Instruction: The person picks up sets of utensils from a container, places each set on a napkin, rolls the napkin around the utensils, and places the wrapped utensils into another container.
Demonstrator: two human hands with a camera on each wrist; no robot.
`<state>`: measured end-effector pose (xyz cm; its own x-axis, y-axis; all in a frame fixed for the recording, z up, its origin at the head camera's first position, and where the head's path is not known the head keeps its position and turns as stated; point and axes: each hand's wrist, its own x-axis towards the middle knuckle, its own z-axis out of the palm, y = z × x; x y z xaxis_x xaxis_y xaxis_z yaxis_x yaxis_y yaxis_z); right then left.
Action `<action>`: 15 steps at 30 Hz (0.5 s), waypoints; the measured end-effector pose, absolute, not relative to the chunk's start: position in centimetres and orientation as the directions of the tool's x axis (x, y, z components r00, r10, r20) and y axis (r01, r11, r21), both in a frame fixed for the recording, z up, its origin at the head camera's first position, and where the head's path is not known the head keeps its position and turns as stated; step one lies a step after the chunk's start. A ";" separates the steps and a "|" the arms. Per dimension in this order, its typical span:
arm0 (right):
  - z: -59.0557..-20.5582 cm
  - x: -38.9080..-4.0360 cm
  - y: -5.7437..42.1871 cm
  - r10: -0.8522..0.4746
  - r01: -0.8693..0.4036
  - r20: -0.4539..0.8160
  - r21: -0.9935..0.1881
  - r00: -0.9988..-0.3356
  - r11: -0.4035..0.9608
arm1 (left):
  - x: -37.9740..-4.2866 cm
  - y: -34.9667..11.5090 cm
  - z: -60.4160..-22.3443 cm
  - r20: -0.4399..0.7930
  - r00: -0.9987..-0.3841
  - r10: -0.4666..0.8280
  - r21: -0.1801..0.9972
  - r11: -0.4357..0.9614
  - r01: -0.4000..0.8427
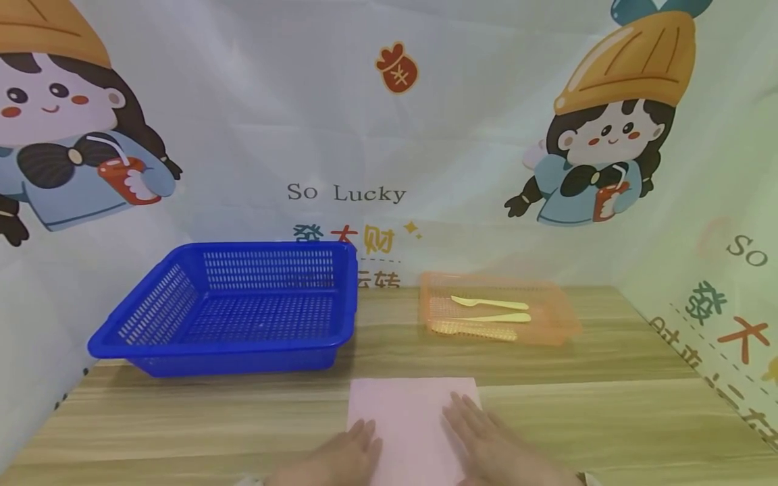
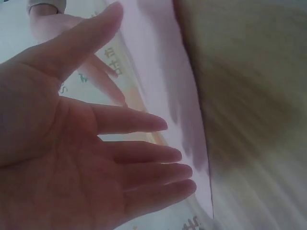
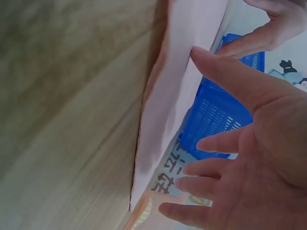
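A flat pink sheet (image 1: 410, 432), rectangular and perhaps paper or cloth, lies on the wooden table at the front centre. At its left edge is my left hand (image 1: 346, 455), fingertips right over the pink surface. My right hand (image 1: 495, 442) is at the opposite edge, its straight fingers pointing forward and inward across the sheet. In the left wrist view the left palm (image 2: 81, 153) shows with fingers straight and spread, nothing gripped. The right wrist view likewise has the right palm (image 3: 259, 158) with extended fingers beside the sheet (image 3: 180, 72), whose edge looks slightly wavy.
A large blue plastic basket (image 1: 343, 331) stands at the back left. Behind the sheet to the right, an orange mesh basket (image 1: 553, 317) holds yellow cutlery, including a knife (image 1: 492, 317) and a fork (image 1: 489, 303). A printed cloth backdrop (image 1: 462, 135) rises behind the table.
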<state>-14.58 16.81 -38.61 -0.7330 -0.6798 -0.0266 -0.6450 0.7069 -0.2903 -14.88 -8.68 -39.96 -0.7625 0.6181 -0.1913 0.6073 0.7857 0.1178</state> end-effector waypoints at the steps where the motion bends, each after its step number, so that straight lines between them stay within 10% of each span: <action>1: -38.7 -14.6 16.8 -0.677 -0.639 -0.037 -0.296 -0.735 0.710 | -14.8 -8.7 -40.0 -0.210 -0.762 0.612 0.133 0.790 0.598; 9: -38.5 -14.2 16.7 -0.664 -0.600 -0.134 -0.324 -0.736 0.731 | -14.2 -9.0 -39.1 -0.301 -0.751 0.587 0.326 0.804 0.497; 15: -38.3 -13.9 17.1 -0.633 -0.567 -0.163 -0.319 -0.757 0.759 | -14.5 -8.6 -39.0 -0.262 -0.759 0.597 0.223 0.802 0.554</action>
<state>-13.87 17.12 -38.32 -0.7568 -0.6331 -0.1626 -0.5667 0.7594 -0.3195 -14.53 -8.64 -39.00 -0.7588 0.5965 -0.2616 0.5539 0.8022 0.2228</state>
